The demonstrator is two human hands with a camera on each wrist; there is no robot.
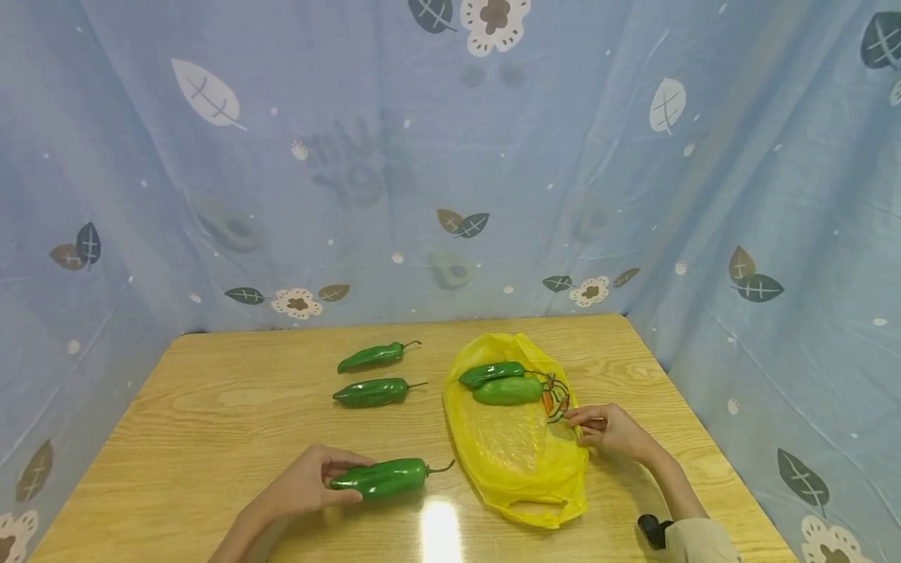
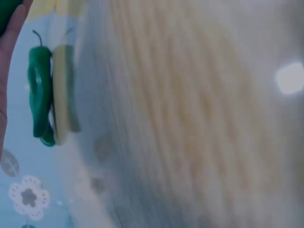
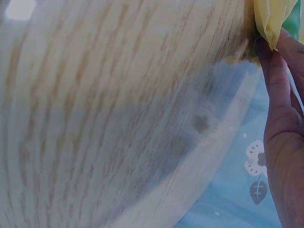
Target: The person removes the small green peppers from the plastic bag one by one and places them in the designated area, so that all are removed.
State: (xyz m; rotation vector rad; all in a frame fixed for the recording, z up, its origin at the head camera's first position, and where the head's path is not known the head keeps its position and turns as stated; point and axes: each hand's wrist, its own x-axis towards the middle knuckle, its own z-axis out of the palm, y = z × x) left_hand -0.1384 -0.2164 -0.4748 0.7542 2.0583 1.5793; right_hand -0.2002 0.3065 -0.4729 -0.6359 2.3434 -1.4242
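My left hand (image 1: 317,478) grips a large green pepper (image 1: 390,478) by its tip end, its stem pointing right. On the right, my right hand (image 1: 611,429) pinches the edge of a yellow plastic bag (image 1: 510,469) that lies flat on the table. In the right wrist view, a fold of the yellow bag (image 3: 271,23) is between thumb and fingers. On the bag are a dark green pepper (image 1: 489,374) and a lighter green pepper (image 1: 508,390), beside a printed picture on the plastic. In the left wrist view the left hand (image 2: 7,61) shows only partly.
Two more green peppers, one farther back (image 1: 373,356) and one nearer (image 1: 373,392), lie left of the bag on the wooden table (image 1: 211,407). A blue patterned curtain (image 1: 394,156) hangs behind and on both sides. A small black object (image 1: 653,532) is by the right sleeve.
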